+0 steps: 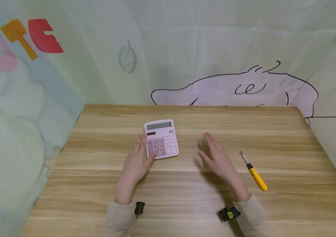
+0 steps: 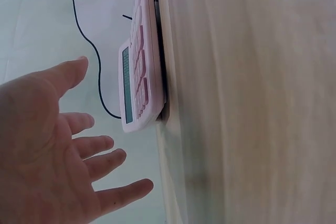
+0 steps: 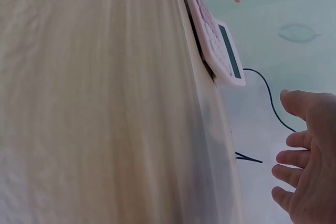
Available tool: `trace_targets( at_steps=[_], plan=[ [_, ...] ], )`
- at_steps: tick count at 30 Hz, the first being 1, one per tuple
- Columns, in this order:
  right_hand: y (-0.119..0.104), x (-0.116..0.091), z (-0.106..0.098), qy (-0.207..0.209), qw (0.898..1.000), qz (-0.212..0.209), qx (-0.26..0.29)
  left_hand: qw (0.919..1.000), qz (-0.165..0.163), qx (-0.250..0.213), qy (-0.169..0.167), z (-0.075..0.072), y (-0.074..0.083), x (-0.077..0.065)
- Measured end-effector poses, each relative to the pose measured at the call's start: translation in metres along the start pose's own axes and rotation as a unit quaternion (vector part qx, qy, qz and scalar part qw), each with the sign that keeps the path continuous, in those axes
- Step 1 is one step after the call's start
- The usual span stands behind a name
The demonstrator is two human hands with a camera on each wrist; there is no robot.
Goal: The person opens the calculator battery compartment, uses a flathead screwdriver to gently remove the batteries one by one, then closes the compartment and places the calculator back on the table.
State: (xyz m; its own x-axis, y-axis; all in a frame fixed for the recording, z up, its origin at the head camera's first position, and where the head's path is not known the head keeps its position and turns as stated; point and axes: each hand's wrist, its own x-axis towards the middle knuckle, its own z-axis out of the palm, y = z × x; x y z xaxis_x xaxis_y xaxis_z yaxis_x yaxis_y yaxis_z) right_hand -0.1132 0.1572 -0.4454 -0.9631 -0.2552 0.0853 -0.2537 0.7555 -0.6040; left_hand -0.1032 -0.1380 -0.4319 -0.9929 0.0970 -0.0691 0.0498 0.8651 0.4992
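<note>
The left hand (image 1: 135, 163) hovers over the wooden table (image 1: 185, 197), fingers parted and thumb splayed away, pinching nothing. Were it lowered straight down, I'd expect the thumb to press a bottom key by accident, since it hangs above the lower left corner of the pink desktop calculator (image 1: 165, 144); a sideways nudge could skid the calculator along the boards. The calculator lies flat, keys up and display toward the far edge, just beside the left fingertips, which appear clear of it, though seen from above they overlap its left edge.

Next comes the right hand (image 1: 219, 161), thumb spread from loosely bent fingers, holding nothing; the calculator sits to its left, across a stretch of bare wood. Farthest right lies the yellow-handled screwdriver (image 1: 256, 177), near the right wrist, where a careless outward sweep might set it rolling.
</note>
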Motion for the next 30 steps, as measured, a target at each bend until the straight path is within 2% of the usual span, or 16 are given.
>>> trace_targets(
  at_steps=[23, 30],
  plan=[
    [-0.011, 0.008, 0.014, 0.017, 0.997, 0.006, 0.071, 0.999, -0.011, -0.041, 0.013, 0.002, 0.001, 0.005],
    [-0.017, 0.011, 0.018, 0.022, 0.995, 0.013, 0.097, 0.999, -0.018, -0.039, 0.015, 0.003, 0.001, 0.008]
  ],
)
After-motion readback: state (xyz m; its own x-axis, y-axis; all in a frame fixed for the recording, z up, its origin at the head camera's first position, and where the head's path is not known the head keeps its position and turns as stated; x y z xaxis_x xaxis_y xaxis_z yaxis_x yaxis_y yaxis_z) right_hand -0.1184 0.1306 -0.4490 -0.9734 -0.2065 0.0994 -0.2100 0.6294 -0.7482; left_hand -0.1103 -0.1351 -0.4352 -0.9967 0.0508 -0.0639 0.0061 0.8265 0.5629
